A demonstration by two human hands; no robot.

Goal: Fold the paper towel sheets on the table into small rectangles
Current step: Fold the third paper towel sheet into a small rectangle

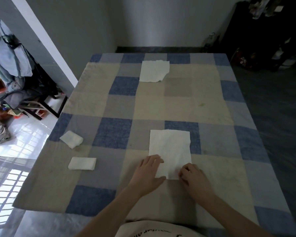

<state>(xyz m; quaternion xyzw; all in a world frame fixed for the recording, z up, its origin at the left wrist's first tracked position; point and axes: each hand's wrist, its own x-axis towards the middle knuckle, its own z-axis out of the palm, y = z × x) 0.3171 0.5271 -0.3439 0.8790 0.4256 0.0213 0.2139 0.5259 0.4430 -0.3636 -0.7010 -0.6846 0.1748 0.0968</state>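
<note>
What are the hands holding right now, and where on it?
Both hands are at the near end of the flat white paper towel sheet: left hand rests on its left corner, right hand pinches its right corner.

My left hand point(149, 175) lies flat on the near-left corner of an unfolded paper towel sheet point(170, 149), fingers straight, thumb along its near edge. My right hand point(194, 179) rests at the near-right corner, fingers curled, pinching the edge. The sheet lies lengthwise away from me on a checked tablecloth point(113, 106) of blue, grey and cream squares. To the left sit two folded towels: a flat rectangle point(82, 163) near me, a looser one point(71, 139) beyond it by the cloth's edge. A second open sheet point(153, 71), one corner ragged, lies at the far end.
</note>
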